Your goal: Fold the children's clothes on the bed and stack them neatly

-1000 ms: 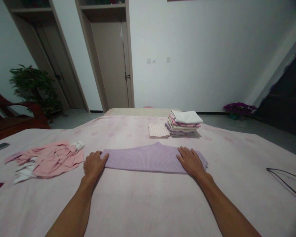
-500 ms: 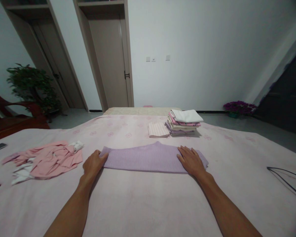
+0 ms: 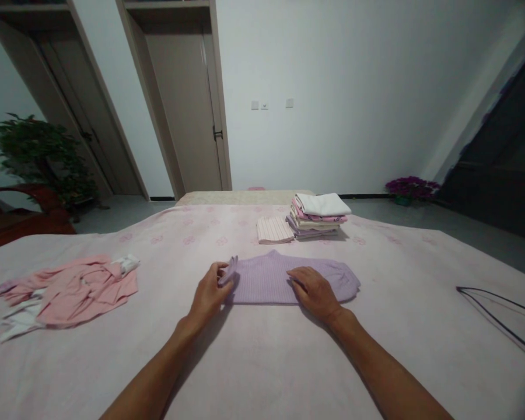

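Two bare hands work at a lavender ribbed cloth [image 3: 266, 280] that lies flat in the middle of the pale pink cover [image 3: 254, 361], straight in front of the person. Between its thumb and fingers, the left hand [image 3: 212, 286] pinches the cloth's left end, which stands raised off the cover. On the right part of the cloth rests the right hand [image 3: 312, 289], fingers bent; from where I stand I cannot tell whether they grip any fabric. Past its wrist, the cloth's right end lies rounded and slightly rumpled.

Just beyond the cloth sits a striped folded piece [image 3: 274, 230], close beside a stack of folded cloths [image 3: 317, 224] with a white one [image 3: 324, 204] on top. Well off to the left, a pink and white heap [image 3: 81, 291] lies crumpled. Over on the right is a thin black loop [image 3: 461, 288]. Purple flowers [image 3: 411, 188] stand on the floor behind.
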A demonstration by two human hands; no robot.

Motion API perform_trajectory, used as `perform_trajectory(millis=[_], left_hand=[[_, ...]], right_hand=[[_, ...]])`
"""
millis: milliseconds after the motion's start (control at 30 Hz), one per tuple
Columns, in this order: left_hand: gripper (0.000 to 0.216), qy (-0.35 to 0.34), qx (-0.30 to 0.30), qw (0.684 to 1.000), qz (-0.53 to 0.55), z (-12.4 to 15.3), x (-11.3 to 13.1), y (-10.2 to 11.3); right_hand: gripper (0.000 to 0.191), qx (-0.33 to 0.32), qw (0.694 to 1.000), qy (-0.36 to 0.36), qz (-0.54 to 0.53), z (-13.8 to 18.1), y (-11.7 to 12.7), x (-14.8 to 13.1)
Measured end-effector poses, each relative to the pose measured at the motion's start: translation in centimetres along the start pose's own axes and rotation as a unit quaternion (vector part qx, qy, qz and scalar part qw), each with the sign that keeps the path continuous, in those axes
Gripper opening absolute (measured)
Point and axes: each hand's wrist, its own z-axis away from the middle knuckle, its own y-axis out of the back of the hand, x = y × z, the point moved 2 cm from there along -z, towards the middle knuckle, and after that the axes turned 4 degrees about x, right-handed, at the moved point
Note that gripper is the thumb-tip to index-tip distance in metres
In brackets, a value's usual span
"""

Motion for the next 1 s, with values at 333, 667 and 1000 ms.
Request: perform_trajectory(millis=[333, 667, 1000], left_hand=[[0.025, -0.123, -0.038, 0.962, -0.242, 2.4, 1.5, -1.4], [0.012, -0.13, -0.033, 0.978, -0.16, 2.5, 1.2, -2.1], [0.008, -0.159, 0.074, 0.984, -0.009, 3.0, 1.4, -1.6]], right_hand=[[0.021, -0.055, 0.998, 0.035, -0.013, 0.5, -1.5, -2.8], [0.02, -0.052, 0.998, 0.02, -0.03, 0.0, -1.8, -3.6], [0.024, -0.108, 0.945, -0.15, -0.271, -4.2, -4.7, -8.1]])
